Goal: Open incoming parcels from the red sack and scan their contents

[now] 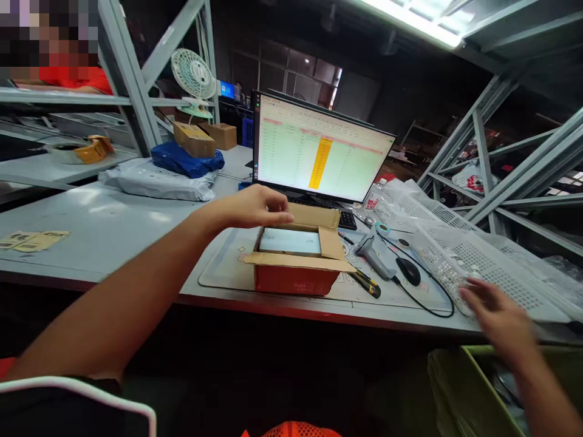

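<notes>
A red cardboard box point(296, 281) stands on the desk in front of me with its brown flaps folded out. Inside lies a pale, flat-topped item point(290, 240); its kind I cannot make out. My left hand point(257, 206) hovers at the box's back left corner, fingers loosely bent and apart, nothing visible in them. Off to the right, my right hand point(501, 315) is smeared by motion beside a white perforated plastic basket point(483, 267). Its thumb and fingers are spread, and no object shows in them.
Right of the box lie a yellow-black utility knife point(365, 283), a barcode scanner point(376, 255) and a mouse point(409, 271) with its cable. Behind stands a monitor point(319, 145). Wrapped parcels point(159, 179) sit at left. A green bin point(478, 364) is below right.
</notes>
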Motion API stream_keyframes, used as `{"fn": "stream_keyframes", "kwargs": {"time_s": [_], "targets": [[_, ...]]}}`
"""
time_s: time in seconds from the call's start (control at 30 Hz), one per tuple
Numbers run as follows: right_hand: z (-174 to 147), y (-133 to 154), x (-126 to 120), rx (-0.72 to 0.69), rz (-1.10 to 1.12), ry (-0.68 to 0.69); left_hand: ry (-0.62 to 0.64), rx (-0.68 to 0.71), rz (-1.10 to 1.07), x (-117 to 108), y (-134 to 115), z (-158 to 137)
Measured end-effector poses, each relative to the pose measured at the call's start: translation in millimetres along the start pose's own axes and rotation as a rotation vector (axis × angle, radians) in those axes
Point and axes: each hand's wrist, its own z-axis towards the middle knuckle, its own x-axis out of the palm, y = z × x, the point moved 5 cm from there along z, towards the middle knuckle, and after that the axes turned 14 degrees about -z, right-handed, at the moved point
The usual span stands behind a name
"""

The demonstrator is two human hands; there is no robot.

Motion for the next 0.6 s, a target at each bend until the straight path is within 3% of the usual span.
{"fn": "stream_keyframes", "kwargs": {"time_s": [0.13,0.2,0.27,0.4,0.5,0.6], "targets": [[-9,145,136,-0.392,0.432,0.551,0.246,-0.207,0.423,26,-34,19],[-20,194,188,-0.485,0.572,0.654,0.305,-0.233,0.638,44,-41,25],[-28,216,222,-0.489,0.673,0.670,0.334,-0.216,0.761,60,-39,27],[-37,214,248,-0.390,0.854,0.676,0.299,-0.223,0.788,72,-23,27],[-39,210,248,-0.386,0.889,0.674,0.254,-0.278,0.760,62,-13,28],[-40,209,245,-0.370,0.919,0.643,0.231,-0.311,0.596,45,-4,23]]}}
